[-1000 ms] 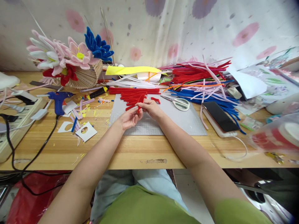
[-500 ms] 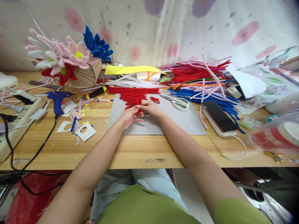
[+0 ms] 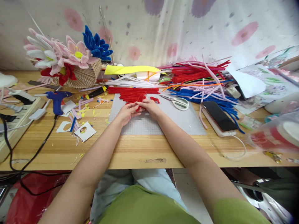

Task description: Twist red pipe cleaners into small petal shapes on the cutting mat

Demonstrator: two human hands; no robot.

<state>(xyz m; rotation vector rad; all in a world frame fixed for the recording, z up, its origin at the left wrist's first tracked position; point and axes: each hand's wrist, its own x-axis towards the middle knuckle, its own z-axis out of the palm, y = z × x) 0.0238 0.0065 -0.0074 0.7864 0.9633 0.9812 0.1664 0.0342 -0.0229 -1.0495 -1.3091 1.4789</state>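
Pinching a bent red pipe cleaner [image 3: 139,100] from both sides, left hand [image 3: 126,112] and right hand [image 3: 151,106] each keep a narrow grip over the grey mat [image 3: 182,119], steadying its fold.

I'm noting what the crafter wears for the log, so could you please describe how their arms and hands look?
Both forearms are bare to the edge of the picture, with no sleeves showing. The left hand and right hand wear no gloves, and I see no rings, watch or bracelets.

My wooden desk [image 3: 130,152] carries a grey cutting mat [image 3: 163,123], white scissors [image 3: 179,103], a phone [image 3: 219,116], a blue glue gun [image 3: 57,100] and heaped pipe cleaners [image 3: 198,79].
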